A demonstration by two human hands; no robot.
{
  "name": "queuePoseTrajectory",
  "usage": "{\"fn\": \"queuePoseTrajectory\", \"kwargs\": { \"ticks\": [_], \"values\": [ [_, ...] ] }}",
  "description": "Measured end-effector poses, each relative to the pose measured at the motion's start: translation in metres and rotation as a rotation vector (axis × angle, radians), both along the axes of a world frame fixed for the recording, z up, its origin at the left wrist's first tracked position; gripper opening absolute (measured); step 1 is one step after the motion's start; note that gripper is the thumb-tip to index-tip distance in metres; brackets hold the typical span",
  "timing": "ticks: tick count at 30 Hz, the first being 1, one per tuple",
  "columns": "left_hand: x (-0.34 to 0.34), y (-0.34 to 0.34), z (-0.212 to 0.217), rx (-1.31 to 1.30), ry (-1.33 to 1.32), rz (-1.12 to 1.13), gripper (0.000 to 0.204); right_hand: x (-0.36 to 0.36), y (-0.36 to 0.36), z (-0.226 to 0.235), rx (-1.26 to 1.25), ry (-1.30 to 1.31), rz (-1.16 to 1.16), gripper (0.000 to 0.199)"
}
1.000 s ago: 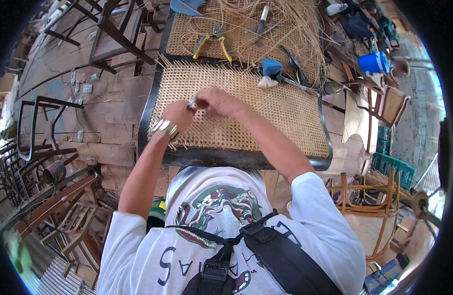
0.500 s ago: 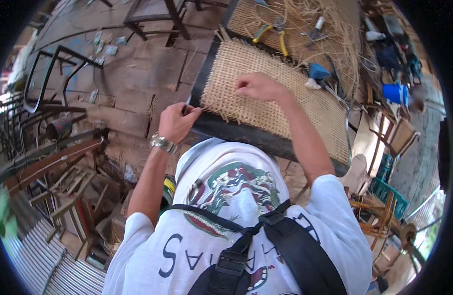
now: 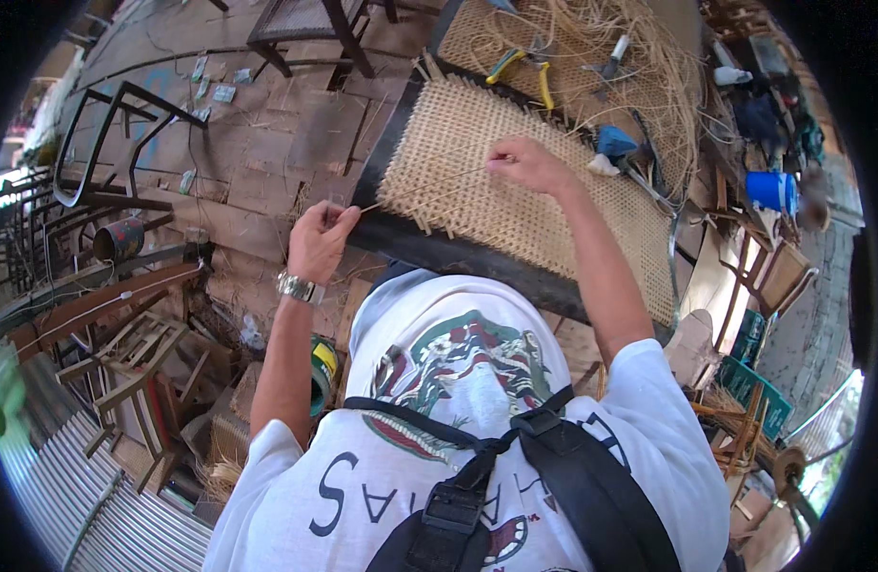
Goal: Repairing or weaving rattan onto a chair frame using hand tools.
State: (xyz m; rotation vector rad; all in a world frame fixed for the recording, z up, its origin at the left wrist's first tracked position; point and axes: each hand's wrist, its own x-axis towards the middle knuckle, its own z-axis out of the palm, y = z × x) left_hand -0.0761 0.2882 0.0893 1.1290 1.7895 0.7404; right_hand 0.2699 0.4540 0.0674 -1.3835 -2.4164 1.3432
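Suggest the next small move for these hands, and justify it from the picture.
Perhaps gently draw the thin strand snug with the right hand while the left hand steadies it: both hands look pinched, and the strand appears to run between them across the woven panel.

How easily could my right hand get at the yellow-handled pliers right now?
Likely yes: only flat woven cane and the dark frame seem to lie between your right hand and the yellow-handled pliers. That hand appears to pinch a thin strand, though, and may need freeing.
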Motion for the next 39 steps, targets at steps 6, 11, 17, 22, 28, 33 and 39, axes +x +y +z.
{"fn": "queuePoseTrajectory", "kwargs": {
  "ticks": [6, 11, 17, 22, 28, 33, 39],
  "values": [
    [0.020, -0.015, 0.015, 0.104, -0.004, 0.229, 0.026, -0.009, -0.010, 0.002, 0.226, 0.082, 0.062, 0.017],
    [0.047, -0.028, 0.038, -0.002, 0.021, 0.425, 0.030, 0.011, 0.000, 0.027, 0.137, 0.549, 0.011, 0.004],
    [0.117, -0.003, 0.058, -0.089, -0.006, 0.193, 0.032, 0.137, 0.050, 0.079, -0.076, 1.183, -0.534, 0.012],
    [0.220, 0.074, 0.016, 0.072, 0.102, -0.213, 0.031, 0.213, 0.081, 0.076, -0.209, 1.310, -1.272, 0.015],
    [0.358, 0.152, -0.026, 0.175, 0.528, -0.863, 0.029, 0.185, 0.100, 0.091, 0.240, 0.985, -0.927, 0.014],
    [0.375, 0.140, -0.025, 0.098, 0.444, -0.895, 0.029, 0.115, 0.115, 0.026, 0.313, 0.083, -0.059, 0.012],
    [0.278, 0.143, -0.027, 0.055, 0.402, -0.599, 0.023, 0.120, 0.122, -0.045, -0.071, -0.019, 0.166, 0.014]
  ]
}}
